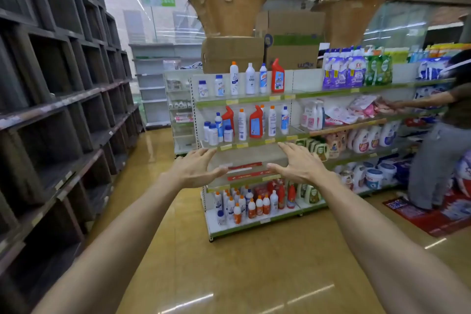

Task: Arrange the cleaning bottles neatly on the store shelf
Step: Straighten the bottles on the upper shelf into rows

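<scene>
Left hand (pixel 195 167) and right hand (pixel 299 164) are extended forward, fingers spread, palms facing, apart and empty, above a glossy tan floor (pixel 229 262). Beyond them stands the store shelf (pixel 244 144). Its third tier is bare. Cleaning bottles (pixel 251 123) occupy the tiers above; more crowd the bottom tier. Dark empty racks (pixel 56 109) line the left; another person (pixel 443 135) works far right.
</scene>
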The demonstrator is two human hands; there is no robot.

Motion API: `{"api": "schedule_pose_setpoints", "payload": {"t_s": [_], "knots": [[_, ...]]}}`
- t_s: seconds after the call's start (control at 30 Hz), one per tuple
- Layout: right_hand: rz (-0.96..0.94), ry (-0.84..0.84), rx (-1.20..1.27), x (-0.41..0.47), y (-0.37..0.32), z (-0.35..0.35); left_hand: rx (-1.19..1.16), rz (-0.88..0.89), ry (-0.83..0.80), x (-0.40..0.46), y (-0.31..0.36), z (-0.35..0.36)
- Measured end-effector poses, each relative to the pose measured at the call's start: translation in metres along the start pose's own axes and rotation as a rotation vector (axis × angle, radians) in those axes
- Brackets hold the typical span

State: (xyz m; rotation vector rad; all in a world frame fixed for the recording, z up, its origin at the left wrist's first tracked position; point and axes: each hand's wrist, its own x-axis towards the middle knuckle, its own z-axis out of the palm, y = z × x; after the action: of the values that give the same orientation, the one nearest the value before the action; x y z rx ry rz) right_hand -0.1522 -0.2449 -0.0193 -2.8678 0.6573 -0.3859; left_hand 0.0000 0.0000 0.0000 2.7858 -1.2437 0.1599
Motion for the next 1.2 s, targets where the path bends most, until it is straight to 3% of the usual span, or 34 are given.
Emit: {"api": "schedule_pose_setpoints", "payload": {"t_s": [0.53, 1.2], "knots": [[-0.111, -0.038, -0.011, 0.082, 0.039, 0.058, 0.051, -0.087, -0.01, 0.084, 0.007, 0.042], [-0.154, -0.069, 0.013, 0.39, 0.055, 0.14, -0.047, -0.041, 0.028, 0.377, -0.095, 0.108]]}}
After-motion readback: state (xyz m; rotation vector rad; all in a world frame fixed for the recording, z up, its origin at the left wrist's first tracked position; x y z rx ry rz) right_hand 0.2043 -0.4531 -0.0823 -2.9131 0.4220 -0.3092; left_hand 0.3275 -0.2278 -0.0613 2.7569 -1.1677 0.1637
